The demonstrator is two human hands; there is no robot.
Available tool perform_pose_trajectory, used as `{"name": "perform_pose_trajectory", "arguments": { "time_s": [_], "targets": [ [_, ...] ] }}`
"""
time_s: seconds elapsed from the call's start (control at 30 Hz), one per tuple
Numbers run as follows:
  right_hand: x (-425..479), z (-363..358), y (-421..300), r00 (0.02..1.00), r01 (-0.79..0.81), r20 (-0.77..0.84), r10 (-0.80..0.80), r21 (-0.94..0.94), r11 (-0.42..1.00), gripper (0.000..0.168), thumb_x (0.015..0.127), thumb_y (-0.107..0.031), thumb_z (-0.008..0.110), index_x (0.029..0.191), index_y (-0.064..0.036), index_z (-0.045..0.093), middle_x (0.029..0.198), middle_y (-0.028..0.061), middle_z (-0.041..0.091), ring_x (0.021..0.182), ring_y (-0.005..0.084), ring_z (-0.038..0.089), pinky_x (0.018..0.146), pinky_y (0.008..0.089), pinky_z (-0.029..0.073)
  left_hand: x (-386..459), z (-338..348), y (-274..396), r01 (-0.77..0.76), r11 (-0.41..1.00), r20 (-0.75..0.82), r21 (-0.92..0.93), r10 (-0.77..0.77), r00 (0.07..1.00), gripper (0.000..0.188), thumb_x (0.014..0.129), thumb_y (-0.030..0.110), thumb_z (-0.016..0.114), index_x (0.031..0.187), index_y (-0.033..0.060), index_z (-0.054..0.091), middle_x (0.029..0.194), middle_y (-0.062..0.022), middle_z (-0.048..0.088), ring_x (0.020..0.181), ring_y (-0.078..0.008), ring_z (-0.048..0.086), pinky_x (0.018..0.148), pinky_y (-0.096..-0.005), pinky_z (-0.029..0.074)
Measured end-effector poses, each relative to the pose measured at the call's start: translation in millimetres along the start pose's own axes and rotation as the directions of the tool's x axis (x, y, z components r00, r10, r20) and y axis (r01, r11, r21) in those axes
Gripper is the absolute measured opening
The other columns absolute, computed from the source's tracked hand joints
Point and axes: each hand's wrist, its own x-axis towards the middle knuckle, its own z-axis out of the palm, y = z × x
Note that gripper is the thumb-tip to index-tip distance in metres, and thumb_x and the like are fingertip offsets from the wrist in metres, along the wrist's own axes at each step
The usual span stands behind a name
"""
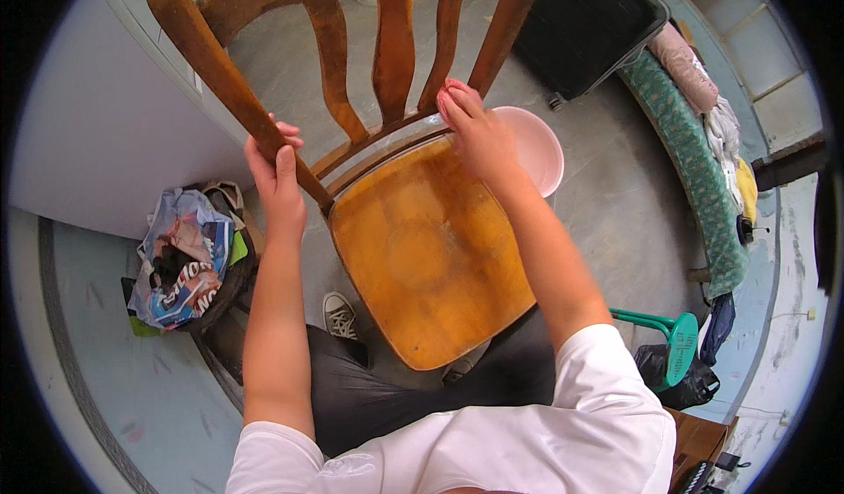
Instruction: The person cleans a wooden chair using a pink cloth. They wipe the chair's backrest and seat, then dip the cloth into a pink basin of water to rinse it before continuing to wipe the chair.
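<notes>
A wooden chair (432, 250) stands before me, its slatted back on the far side. My left hand (273, 164) is wrapped around the left post (227, 88) of the chair back, thumb on the near side. In my right hand (478, 131) is a bunched pink cloth (455, 98), pressed at the foot of the right side of the back, where the slats meet the lower rail. The fingers cover part of the cloth. Behind my right wrist, a pink plastic basin (537, 151) is partly hidden; its inside looks pale.
To the left sits a printed plastic bag (188, 256) on dark bags. A black suitcase (590, 26) stands beyond the basin. Along the right runs a bed with a green patterned cover (686, 158). A green plastic stool (682, 349) and black plastic bag (699, 385) are at lower right.
</notes>
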Motion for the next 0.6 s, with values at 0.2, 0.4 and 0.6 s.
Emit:
{"name": "perform_pose_trajectory", "arguments": {
  "time_s": [0.2, 0.4, 0.6],
  "targets": [
    [84.1, -126.9, 31.4, 0.815, 0.109, -0.396, -0.423, -0.613, 0.782, 0.073, 0.079, -0.018, 0.081, 0.149, -0.034, 0.067, 0.149, -0.0102, 0.062, 0.093, 0.0161, 0.068, 0.069, 0.0306, 0.053, -0.8, -3.5, 2.5, -0.011, 1.0, -0.003, 0.008, 0.011, 1.0, 0.049, 0.115, 0.031, 0.059, 0.155, 0.0063, 0.044, 0.128, -0.0057, 0.061, 0.112, -0.0159, 0.057, 0.108, -0.0351, 0.045],
    [110.6, -147.6, 64.4, 0.82, 0.069, -0.303, -0.485, -0.79, 0.61, 0.07, 0.087, -0.014, 0.076, 0.154, -0.033, 0.064, 0.152, -0.0089, 0.06, 0.102, 0.0178, 0.068, 0.074, 0.0305, 0.058, -0.8, -3.8, 3.8, 0.015, 1.0, 0.004, -0.003, -0.015, 1.0, 0.049, 0.115, 0.03, 0.06, 0.155, 0.006, 0.044, 0.129, -0.0055, 0.061, 0.113, -0.0164, 0.057, 0.11, -0.0352, 0.044],
    [83.1, -90.4, 56.9, 0.879, 0.133, -0.21, -0.429, -0.755, 0.642, 0.052, 0.088, -0.015, 0.072, 0.139, -0.026, 0.074, 0.143, -0.0123, 0.062, 0.099, 0.0163, 0.063, 0.059, 0.0261, 0.056, -1.4, -0.8, 6.5, 0.016, 1.0, 0.01, 0.004, -0.016, 1.0, 0.048, 0.116, 0.031, 0.059, 0.155, 0.0067, 0.044, 0.13, -0.005, 0.06, 0.115, -0.0163, 0.056, 0.111, -0.0346, 0.043]
  ]
}}
